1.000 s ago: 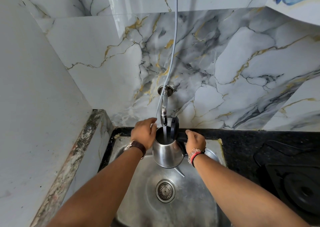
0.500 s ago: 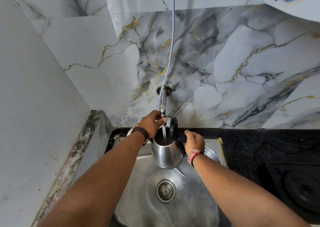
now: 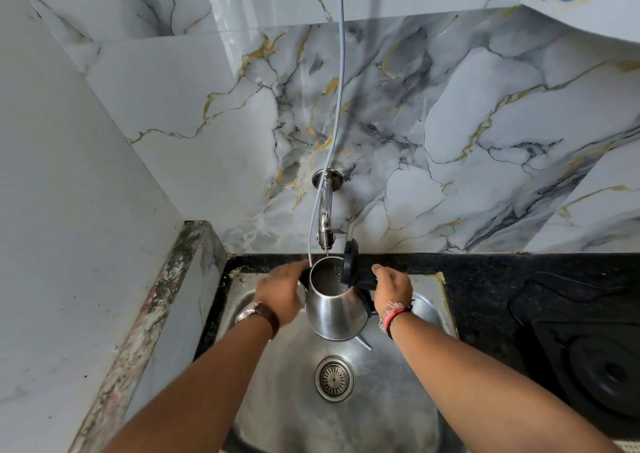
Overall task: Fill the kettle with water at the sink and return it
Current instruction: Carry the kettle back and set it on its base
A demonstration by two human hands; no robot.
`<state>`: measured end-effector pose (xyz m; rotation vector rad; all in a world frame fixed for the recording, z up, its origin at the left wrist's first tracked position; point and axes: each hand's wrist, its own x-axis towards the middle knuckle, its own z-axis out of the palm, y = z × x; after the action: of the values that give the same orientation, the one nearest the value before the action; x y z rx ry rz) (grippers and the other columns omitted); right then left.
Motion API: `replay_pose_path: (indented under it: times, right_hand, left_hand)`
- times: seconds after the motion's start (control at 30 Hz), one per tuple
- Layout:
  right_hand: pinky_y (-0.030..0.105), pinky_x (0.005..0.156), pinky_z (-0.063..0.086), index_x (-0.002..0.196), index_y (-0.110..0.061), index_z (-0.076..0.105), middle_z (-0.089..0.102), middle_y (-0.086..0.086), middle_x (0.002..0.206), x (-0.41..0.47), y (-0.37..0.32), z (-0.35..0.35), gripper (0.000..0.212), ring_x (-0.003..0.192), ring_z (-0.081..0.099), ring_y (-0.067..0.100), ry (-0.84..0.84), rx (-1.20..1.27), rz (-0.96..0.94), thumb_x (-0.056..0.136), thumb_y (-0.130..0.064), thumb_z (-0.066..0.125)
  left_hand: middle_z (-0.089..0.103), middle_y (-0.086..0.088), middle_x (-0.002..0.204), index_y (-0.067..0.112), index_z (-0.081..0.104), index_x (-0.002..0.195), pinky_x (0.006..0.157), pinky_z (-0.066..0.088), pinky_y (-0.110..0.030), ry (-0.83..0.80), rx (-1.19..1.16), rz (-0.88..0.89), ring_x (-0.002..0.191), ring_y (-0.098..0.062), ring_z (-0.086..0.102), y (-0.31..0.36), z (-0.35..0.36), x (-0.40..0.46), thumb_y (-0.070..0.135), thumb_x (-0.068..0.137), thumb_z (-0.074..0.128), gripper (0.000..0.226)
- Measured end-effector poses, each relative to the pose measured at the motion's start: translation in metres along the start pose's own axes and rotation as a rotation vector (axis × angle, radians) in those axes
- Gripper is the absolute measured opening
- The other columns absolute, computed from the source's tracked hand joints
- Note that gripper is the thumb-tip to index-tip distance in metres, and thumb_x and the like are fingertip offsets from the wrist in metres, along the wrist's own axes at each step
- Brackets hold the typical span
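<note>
A steel kettle (image 3: 334, 310) hangs over the sink (image 3: 273, 404), directly below the wall tap (image 3: 325, 226). Its black lid (image 3: 349, 262) stands open and water shows inside. My right hand (image 3: 393, 288) grips the black handle on the kettle's right side. My left hand (image 3: 280, 290), slightly blurred, is curled against the kettle's upper left side by the spout. Only a thin drip shows under the tap's outlet.
The drain (image 3: 335, 378) lies in the basin below the kettle. A grey hose (image 3: 341, 72) hangs down the marble wall to the tap. A black counter (image 3: 485, 279) with a gas stove (image 3: 595, 355) is on the right. A stone ledge (image 3: 149, 314) borders the left.
My left hand went up to the tap, then dropped back to the kettle's left side. The steady stream seen before has shrunk to a drip. The kettle stayed under the tap.
</note>
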<state>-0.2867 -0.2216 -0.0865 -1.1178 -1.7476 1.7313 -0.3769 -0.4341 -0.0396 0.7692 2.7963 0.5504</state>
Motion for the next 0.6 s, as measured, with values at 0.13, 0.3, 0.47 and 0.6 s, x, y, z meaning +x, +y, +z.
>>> replay_pose_path:
  times: [0.13,0.3,0.47,0.6]
  right_hand:
    - [0.039,0.066,0.042,0.058,0.001,0.058,0.046,0.007,0.059,-0.015,0.0,-0.009,0.046,0.065,0.046,0.026,0.027,0.026,0.014,0.076,-0.04,0.063]
    - [0.032,0.059,0.042,0.057,-0.006,0.062,0.051,0.001,0.055,-0.038,-0.002,-0.034,0.034,0.06,0.047,0.021,0.056,0.04,0.02,0.075,-0.035,0.059]
    - [0.025,0.048,0.041,0.064,0.0,0.068,0.056,-0.005,0.049,-0.055,-0.007,-0.076,0.04,0.048,0.051,0.01,0.125,0.045,-0.002,0.074,-0.038,0.062]
    - [0.019,0.039,0.038,0.056,-0.008,0.068,0.05,-0.01,0.041,-0.064,-0.014,-0.117,0.035,0.039,0.045,0.004,0.176,0.056,-0.023,0.071,-0.039,0.062]
  left_hand:
    - [-0.005,0.008,0.167,0.03,-0.01,0.155,0.119,0.017,-0.049,-0.1,0.166,0.038,0.152,-0.02,0.002,0.002,0.019,-0.024,0.007,0.078,0.05,0.1]
    - [-0.018,-0.001,0.165,0.018,-0.015,0.155,0.122,0.009,-0.047,-0.1,0.242,0.079,0.152,-0.023,-0.008,0.033,0.022,-0.049,0.033,0.085,0.055,0.1]
    - [-0.009,0.001,0.166,0.018,-0.012,0.156,0.122,0.01,-0.046,-0.038,0.156,0.125,0.152,-0.022,-0.004,0.066,0.032,-0.073,0.015,0.085,0.055,0.098]
    - [-0.008,-0.003,0.167,0.018,-0.015,0.155,0.121,0.011,-0.043,0.021,0.136,0.204,0.152,-0.023,-0.002,0.093,0.047,-0.08,-0.003,0.084,0.038,0.091]
